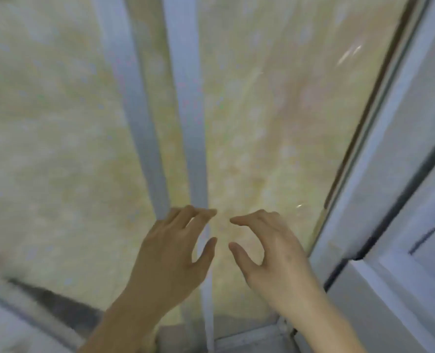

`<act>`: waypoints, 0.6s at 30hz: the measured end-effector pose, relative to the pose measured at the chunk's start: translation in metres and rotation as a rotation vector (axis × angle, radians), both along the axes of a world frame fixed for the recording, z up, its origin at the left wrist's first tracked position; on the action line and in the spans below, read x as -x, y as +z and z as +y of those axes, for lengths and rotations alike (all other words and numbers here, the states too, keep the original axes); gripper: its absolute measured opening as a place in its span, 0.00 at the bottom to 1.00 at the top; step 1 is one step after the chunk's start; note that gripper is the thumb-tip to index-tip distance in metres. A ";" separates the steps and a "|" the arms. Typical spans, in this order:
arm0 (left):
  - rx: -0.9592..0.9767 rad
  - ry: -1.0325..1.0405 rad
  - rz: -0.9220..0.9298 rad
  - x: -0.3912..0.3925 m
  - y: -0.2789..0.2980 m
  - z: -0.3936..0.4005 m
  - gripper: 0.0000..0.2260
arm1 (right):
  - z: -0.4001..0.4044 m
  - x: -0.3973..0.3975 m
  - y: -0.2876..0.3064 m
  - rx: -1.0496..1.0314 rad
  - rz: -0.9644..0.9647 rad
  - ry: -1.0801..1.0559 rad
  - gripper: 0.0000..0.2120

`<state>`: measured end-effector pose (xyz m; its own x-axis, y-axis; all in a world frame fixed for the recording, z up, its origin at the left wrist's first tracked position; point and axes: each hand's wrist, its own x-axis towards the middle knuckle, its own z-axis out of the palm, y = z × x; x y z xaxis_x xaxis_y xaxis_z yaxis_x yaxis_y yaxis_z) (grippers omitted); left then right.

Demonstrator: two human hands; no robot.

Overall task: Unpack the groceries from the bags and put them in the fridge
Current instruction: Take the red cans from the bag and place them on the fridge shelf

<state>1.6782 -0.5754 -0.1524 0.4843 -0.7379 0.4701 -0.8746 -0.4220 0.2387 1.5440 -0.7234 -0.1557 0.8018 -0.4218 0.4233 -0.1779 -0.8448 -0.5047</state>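
Note:
The picture is blurred. My left hand (170, 258) and my right hand (269, 253) hover side by side low in the middle of the view, fingers curved and apart, fingertips almost facing each other. Neither hand holds anything. Behind them stretches a pale yellowish speckled surface (262, 123), crossed by two grey-white upright bars (191, 110). No bag or grocery item can be made out. A white framed edge (379, 200) on the right may be part of the fridge, but the blur hides what it is.
White panels and a dark seam (359, 256) fill the right side. A dark strip and a white edge (45, 299) run across the lower left. A grey ledge (249, 340) lies at the bottom between my forearms.

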 end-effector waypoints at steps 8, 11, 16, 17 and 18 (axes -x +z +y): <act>0.032 0.599 0.169 -0.011 -0.042 0.284 0.20 | 0.211 -0.124 -0.028 -0.032 0.150 0.559 0.15; 0.078 0.809 0.193 0.001 -0.063 0.382 0.18 | 0.300 -0.153 -0.046 -0.010 0.212 0.729 0.14; 0.167 1.045 0.297 0.013 -0.120 0.521 0.16 | 0.433 -0.187 -0.088 -0.018 0.319 0.923 0.13; 0.178 1.088 0.324 0.013 -0.132 0.544 0.15 | 0.456 -0.191 -0.098 -0.034 0.338 0.963 0.13; 0.188 1.130 0.369 0.010 -0.145 0.563 0.15 | 0.479 -0.196 -0.108 -0.051 0.356 1.003 0.13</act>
